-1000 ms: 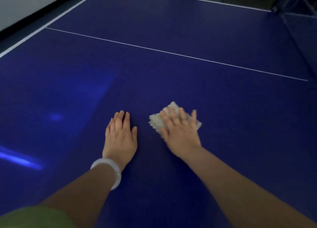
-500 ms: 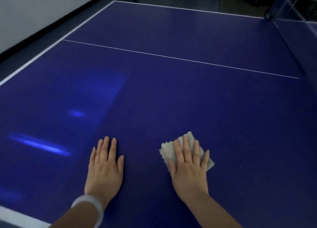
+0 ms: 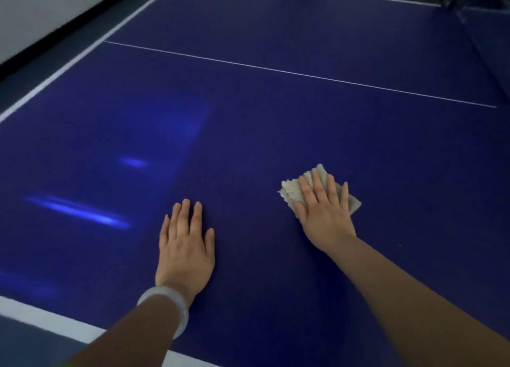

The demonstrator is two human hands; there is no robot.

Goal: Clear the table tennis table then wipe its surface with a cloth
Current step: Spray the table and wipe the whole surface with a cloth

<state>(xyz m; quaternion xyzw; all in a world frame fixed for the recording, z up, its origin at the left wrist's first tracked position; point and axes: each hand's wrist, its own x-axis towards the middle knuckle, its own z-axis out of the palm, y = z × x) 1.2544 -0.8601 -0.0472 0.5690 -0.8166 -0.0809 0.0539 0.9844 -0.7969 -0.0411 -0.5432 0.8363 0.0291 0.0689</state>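
Hands flat on the blue bench point(image 3: 276, 124).
Right hand point(image 3: 324, 213) presses the cloth point(image 3: 292, 191) with straight fingers; left hand point(image 3: 185, 245) (white bracelet point(image 3: 171, 303) at the wrist) rests flat, well apart from it.

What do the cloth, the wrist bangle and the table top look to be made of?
Cloth: pale woven fabric, nubby texture, likely terry or microfibre. Bangle: smooth, translucent whitish, perhaps jade or glass. Table top: hard blue painted board, semi-matte; soft light streaks reflect.
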